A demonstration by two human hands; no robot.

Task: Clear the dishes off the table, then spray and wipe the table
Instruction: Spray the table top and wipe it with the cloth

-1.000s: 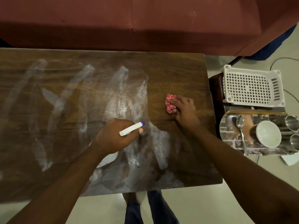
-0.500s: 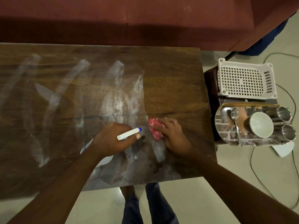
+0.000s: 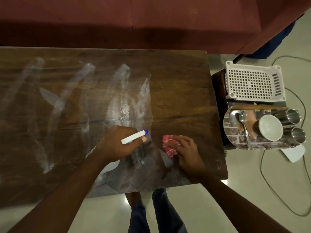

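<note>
A dark wooden table (image 3: 181, 84) fills the left and middle, streaked with whitish wet smears on its left and centre. My left hand (image 3: 117, 145) grips a white spray bottle (image 3: 133, 137) with a blue nozzle tip, held just above the near middle of the table. My right hand (image 3: 186, 152) presses a red-and-white checked cloth (image 3: 169, 146) flat on the table, just right of the bottle. The cleared dishes sit off the table on a shiny steel tray (image 3: 235, 132) at the right: a white bowl (image 3: 270, 127), a spoon (image 3: 244, 126) and two steel cups (image 3: 294, 116).
A white perforated plastic basket (image 3: 254, 81) lies upside down behind the tray on a dark side stand. A maroon sofa (image 3: 151, 21) runs along the table's far edge. Cables (image 3: 269, 182) and a white paper lie on the pale floor at right. My legs stand at the table's near edge.
My right hand has dragged the cloth from the table's right middle toward me and leftward, ending beside the spray bottle. My left hand has kept the bottle in nearly the same place.
</note>
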